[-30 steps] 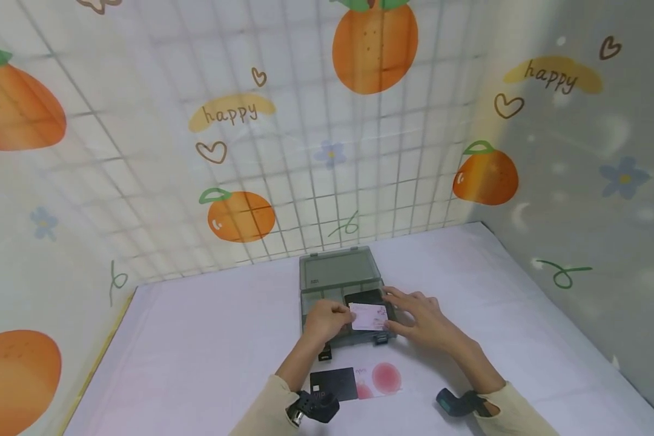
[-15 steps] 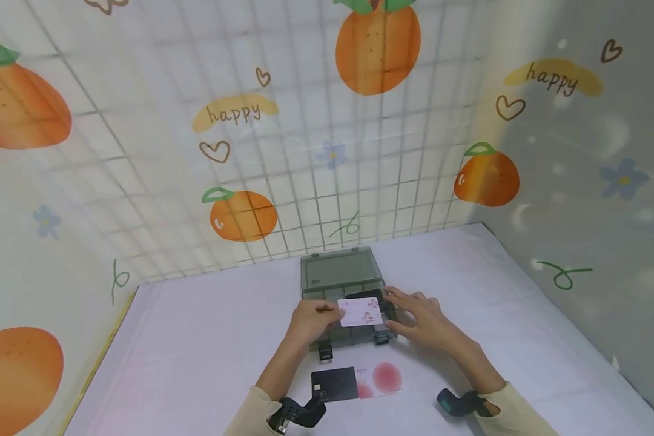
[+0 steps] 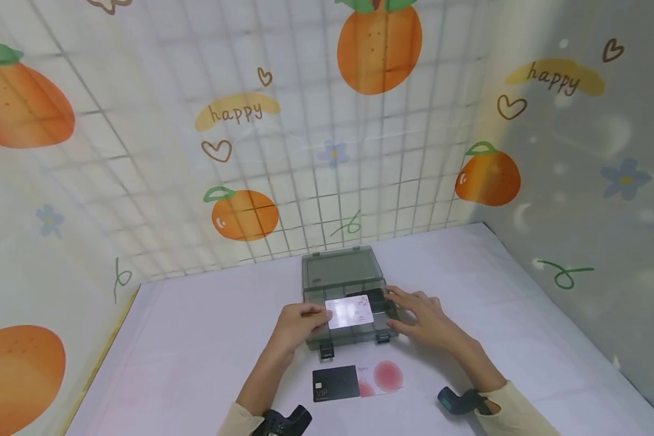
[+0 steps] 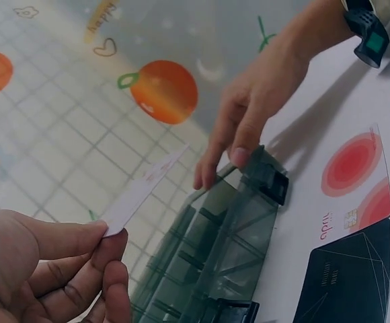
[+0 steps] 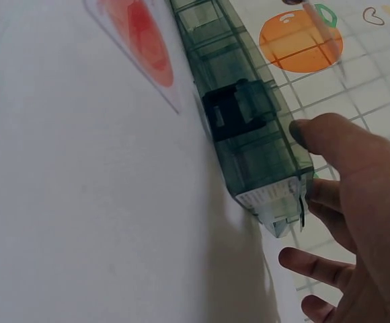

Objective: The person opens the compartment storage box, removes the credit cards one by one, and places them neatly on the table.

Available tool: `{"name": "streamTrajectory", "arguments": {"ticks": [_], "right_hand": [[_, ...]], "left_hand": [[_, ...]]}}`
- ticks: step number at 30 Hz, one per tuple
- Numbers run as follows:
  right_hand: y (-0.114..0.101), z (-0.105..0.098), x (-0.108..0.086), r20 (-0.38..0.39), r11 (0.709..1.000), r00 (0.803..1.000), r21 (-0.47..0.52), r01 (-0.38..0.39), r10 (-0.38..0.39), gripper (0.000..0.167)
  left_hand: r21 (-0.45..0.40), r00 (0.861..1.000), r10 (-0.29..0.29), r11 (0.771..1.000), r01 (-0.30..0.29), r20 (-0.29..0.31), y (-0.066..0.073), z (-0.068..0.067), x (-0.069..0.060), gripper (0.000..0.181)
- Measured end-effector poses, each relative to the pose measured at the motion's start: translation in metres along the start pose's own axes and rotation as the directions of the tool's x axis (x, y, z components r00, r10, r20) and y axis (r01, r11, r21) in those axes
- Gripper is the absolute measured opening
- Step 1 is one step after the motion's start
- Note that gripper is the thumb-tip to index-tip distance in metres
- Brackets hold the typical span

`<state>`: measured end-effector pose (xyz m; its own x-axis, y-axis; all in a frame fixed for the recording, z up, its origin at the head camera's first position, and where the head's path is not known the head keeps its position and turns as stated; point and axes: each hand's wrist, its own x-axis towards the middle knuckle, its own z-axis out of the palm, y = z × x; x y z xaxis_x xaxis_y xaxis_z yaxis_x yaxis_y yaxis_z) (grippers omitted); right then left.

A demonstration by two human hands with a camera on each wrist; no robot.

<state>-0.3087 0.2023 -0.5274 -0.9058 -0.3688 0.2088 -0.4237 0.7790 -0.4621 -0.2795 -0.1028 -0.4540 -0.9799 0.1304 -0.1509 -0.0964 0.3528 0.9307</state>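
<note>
The left hand [image 3: 297,327] pinches a light pink card [image 3: 350,312] by its left edge, above the green see-through divided box [image 3: 318,344]. In the left wrist view the card [image 4: 144,194] is tilted, between thumb and finger of the left hand [image 4: 54,269]. The right hand [image 3: 427,321] is at the box's right side, fingers spread; the right wrist view has the hand [image 5: 356,202] beside the box's end [image 5: 269,171], its thumb by the rim. A dark item [image 3: 376,295] lies in the box's right part, partly covered. The lid [image 3: 342,268] stands raised behind.
In front of the box lie a black VIP card [image 3: 335,384] and a white card with red circles [image 3: 388,376], side by side. A printed curtain [image 3: 305,121] over a wire grid borders the table [image 3: 196,351] at the back and sides.
The left hand has moved left with the pink card, uncovering more of the box's right compartments. The right hand has barely moved.
</note>
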Motion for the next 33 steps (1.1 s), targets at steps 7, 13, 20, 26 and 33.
{"name": "streamTrajectory", "arguments": {"ticks": [7,13,20,26,33], "right_hand": [[-0.001,0.001,0.001,0.022,0.999,1.0,0.032,0.005,-0.006,0.064],[-0.002,0.001,0.001,0.022,1.0,1.0,0.03,-0.01,0.01,0.063],[0.0,0.0,0.0,0.02,1.0,1.0,0.009,0.006,-0.006,0.063],[0.001,0.002,0.0,0.025,1.0,1.0,0.016,0.002,-0.003,0.064],[0.003,0.002,0.0,0.009,1.0,1.0,0.006,0.017,-0.017,0.064]], "left_hand": [[-0.04,1.0,0.0,0.999,0.0,-0.014,0.0,-0.009,-0.014,0.029],[-0.079,1.0,0.01,0.997,-0.01,-0.004,0.001,-0.013,-0.023,0.03],[-0.117,1.0,0.003,0.993,-0.002,0.007,-0.001,-0.017,-0.038,0.033],[-0.128,1.0,-0.002,0.992,0.002,0.0,-0.005,-0.019,-0.05,0.031],[-0.139,1.0,-0.02,0.99,0.021,0.008,-0.012,-0.02,-0.061,0.033]]}}
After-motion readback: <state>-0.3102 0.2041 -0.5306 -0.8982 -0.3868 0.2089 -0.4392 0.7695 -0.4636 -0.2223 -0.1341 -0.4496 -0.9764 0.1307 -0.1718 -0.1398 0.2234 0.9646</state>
